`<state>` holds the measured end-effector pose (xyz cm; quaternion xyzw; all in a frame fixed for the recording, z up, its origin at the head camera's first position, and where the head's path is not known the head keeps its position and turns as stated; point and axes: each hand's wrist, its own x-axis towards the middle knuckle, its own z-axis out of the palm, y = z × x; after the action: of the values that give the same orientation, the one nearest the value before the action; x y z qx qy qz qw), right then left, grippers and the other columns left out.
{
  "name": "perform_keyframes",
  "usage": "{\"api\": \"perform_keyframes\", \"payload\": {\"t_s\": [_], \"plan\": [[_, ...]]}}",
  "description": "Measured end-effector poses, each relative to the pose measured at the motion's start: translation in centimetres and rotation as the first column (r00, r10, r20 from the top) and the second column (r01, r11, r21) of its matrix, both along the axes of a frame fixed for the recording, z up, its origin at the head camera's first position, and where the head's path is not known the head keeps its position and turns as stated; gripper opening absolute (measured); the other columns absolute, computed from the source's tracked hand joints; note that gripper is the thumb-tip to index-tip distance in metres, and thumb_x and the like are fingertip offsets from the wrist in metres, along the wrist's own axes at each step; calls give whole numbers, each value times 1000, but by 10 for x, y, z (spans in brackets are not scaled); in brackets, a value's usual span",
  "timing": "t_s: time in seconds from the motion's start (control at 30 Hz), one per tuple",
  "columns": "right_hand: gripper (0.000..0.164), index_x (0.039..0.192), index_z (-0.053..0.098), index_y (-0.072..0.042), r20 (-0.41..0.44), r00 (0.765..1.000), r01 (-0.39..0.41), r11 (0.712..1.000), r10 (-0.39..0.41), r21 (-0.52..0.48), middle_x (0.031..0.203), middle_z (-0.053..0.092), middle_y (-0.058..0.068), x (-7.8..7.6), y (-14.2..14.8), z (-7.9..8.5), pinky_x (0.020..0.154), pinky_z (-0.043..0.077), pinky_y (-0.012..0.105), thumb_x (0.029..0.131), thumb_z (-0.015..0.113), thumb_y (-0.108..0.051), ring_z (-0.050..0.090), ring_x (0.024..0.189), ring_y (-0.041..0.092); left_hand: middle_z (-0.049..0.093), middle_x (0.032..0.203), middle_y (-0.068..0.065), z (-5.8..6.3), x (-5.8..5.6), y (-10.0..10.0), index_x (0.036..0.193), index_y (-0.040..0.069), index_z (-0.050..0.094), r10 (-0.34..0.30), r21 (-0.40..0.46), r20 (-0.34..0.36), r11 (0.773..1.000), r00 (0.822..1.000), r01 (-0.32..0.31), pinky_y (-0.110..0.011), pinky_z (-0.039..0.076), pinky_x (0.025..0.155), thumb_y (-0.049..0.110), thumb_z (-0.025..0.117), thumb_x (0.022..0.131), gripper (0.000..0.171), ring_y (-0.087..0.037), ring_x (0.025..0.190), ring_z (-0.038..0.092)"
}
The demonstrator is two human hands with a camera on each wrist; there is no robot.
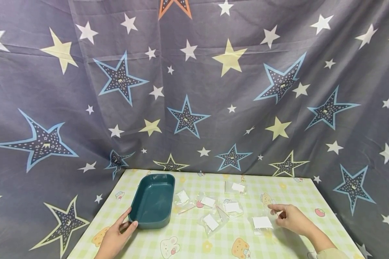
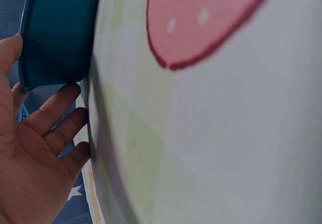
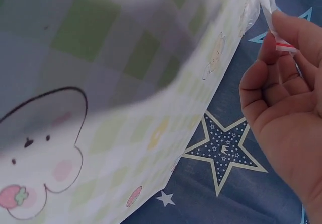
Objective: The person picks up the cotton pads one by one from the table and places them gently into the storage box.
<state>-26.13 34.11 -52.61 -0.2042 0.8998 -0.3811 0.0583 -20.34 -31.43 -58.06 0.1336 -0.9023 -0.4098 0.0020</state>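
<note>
My left hand [image 1: 116, 235] holds a dark teal rectangular dish [image 1: 153, 201] at its near left corner, the thumb and index finger at the rim. In the left wrist view the other fingers of that hand [image 2: 45, 148] spread below the dish's wall [image 2: 60, 32]. On the right, my right hand [image 1: 291, 219] pinches the edge of a clear zip bag [image 1: 262, 222] with a white label. The right wrist view shows the bag's red-striped seal [image 3: 286, 47] between thumb and index finger, the other fingers curled.
Between the dish and the right hand lie several more clear bags with white labels, among them one bag [image 1: 210, 222] near the middle and one [image 1: 236, 187] at the back. A green checked cloth [image 1: 188, 248] covers the table. Behind hangs a grey star-patterned curtain [image 1: 201, 82].
</note>
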Motion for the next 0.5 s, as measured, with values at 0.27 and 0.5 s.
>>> {"api": "perform_keyframes", "payload": {"t_s": [0.27, 0.5], "plan": [[58, 146, 61, 7, -1, 998, 66, 990, -66, -125, 121, 76, 20, -3, -6, 4, 71, 58, 21, 93, 79, -7, 64, 84, -1, 69, 139, -26, -2, -3, -1, 170, 23, 33, 2, -7, 5, 1000, 1000, -2, -67, 52, 105, 86, 59, 90, 105, -45, 132, 67], [61, 150, 59, 4, 40, 985, 171, 948, -166, -268, 134, 69, 26, -5, -17, 9, 76, 60, 21, 96, 81, -12, 66, 89, 2, 70, 138, -26, -3, -3, 0, 170, 22, 33, 4, -9, 6, 1000, 1000, -4, -67, 52, 106, 86, 59, 90, 105, -46, 132, 66]]}}
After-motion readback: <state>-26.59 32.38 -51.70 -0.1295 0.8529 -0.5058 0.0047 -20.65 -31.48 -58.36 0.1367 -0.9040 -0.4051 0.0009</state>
